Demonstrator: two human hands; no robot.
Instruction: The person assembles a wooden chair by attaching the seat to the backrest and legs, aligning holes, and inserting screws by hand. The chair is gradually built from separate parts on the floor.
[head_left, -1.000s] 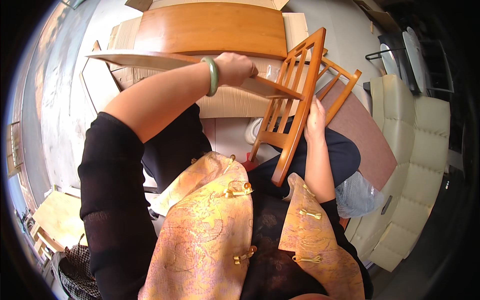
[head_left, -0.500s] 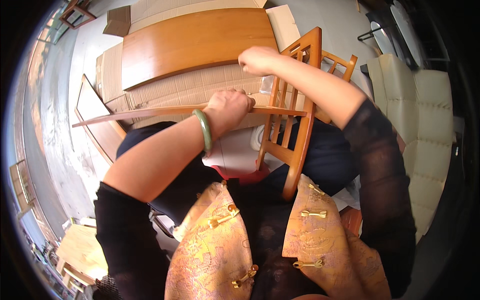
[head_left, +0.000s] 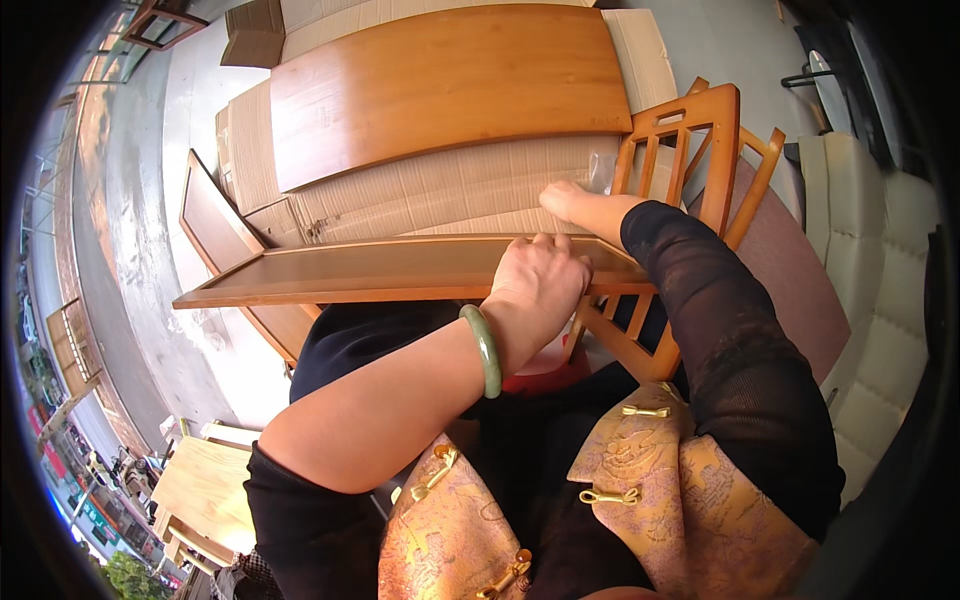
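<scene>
My left hand, with a green bangle at its wrist, is closed around a long brown wooden shelf panel with a raised rim, near its right end. That end meets a slatted wooden side frame, which stands tilted at my right; my right sleeve partly covers where they meet. My right hand reaches beyond the panel, low over the cardboard, close to a small clear plastic bag. Its fingers are turned away and hidden, so whether it holds anything does not show.
Flattened cardboard lies on the floor, with a large glossy wooden board on it. Another framed panel leans at the left. A cream padded sofa stands at the right, and a light wooden stool at the lower left.
The shelf panel has tipped, so its broad face now shows, and my left hand has moved right and down with it. My right hand has lowered toward the cardboard. The side frame appears farther right.
</scene>
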